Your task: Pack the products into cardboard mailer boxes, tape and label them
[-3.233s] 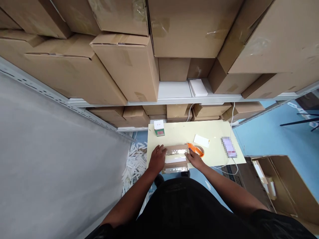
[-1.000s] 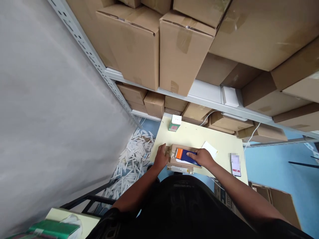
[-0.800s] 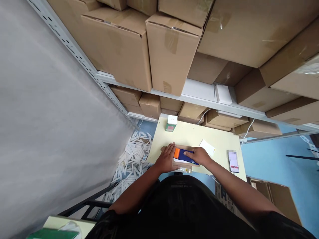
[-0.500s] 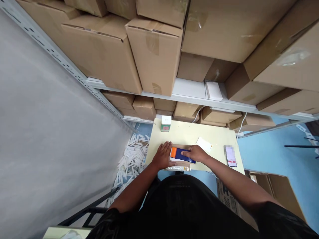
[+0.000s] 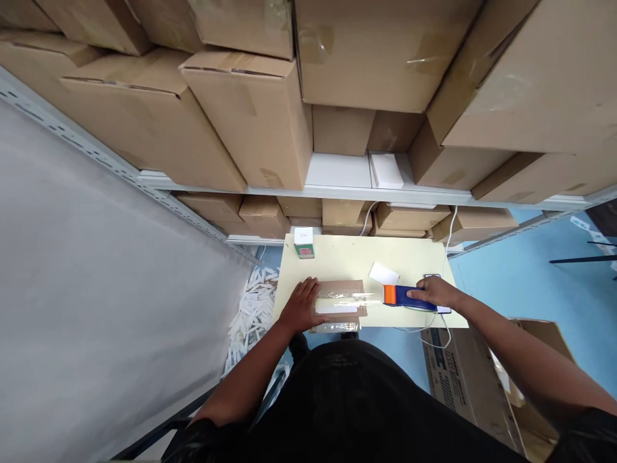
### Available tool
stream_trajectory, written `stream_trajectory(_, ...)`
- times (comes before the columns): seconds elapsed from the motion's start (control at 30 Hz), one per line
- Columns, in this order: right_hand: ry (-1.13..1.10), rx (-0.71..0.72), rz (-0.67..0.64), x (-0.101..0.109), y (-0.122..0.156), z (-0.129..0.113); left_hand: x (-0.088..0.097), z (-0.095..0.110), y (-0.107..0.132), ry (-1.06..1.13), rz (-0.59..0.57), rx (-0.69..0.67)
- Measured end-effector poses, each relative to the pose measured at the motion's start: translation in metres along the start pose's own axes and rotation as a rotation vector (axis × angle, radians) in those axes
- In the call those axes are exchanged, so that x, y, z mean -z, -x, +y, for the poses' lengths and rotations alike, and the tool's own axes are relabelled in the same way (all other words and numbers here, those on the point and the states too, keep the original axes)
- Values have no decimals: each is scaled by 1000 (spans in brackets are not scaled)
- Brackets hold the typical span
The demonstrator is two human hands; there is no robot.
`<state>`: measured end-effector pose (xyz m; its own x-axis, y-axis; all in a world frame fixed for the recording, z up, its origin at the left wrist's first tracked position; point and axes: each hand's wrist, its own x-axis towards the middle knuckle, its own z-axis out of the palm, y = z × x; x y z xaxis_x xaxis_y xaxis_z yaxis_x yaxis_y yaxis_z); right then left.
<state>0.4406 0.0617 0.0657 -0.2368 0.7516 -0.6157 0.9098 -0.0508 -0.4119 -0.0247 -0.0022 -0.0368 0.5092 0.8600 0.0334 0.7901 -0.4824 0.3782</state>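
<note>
My left hand point(image 5: 301, 305) holds the left end of a flat cardboard box point(image 5: 362, 307), fingers toward its far side and thumb on its near side. A white paper or label lies on the box, partly under clear tape. My right hand point(image 5: 436, 292) grips a blue and orange tape dispenser point(image 5: 402, 296) to the right of the box. A shiny strip of clear tape point(image 5: 371, 299) stretches from the box to the dispenser's orange end. Beyond them a white paper point(image 5: 384, 273) lies on the table. Mostly hidden behind my right hand is a phone point(image 5: 444, 310).
A small green and white box point(image 5: 304, 243) stands at the pale table's point(image 5: 337, 257) far left. Shelves point(image 5: 337, 170) full of cartons rise behind. White scraps point(image 5: 245, 312) cover the floor at left. An open carton point(image 5: 542, 341) sits at right, and a white cable point(image 5: 450, 231) hangs by the table.
My right hand has drawn the tape dispenser off the box to the right, with tape stretching out behind it. My left hand stays at the box's left end. The view has shifted slightly.
</note>
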Motion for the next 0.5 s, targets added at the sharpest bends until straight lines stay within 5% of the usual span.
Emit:
stream_trajectory(0.17,36,-37,26,-21,-15,17,-4,-2,-2,8,20,6)
stream_trajectory(0.37,63,-81,-4,-60,-74,-28,-2,0,-2,23,16,3)
stream_trajectory(0.5,-103,-257,-83,-73,-97,-43,0,-3,-1,17,-3,-3)
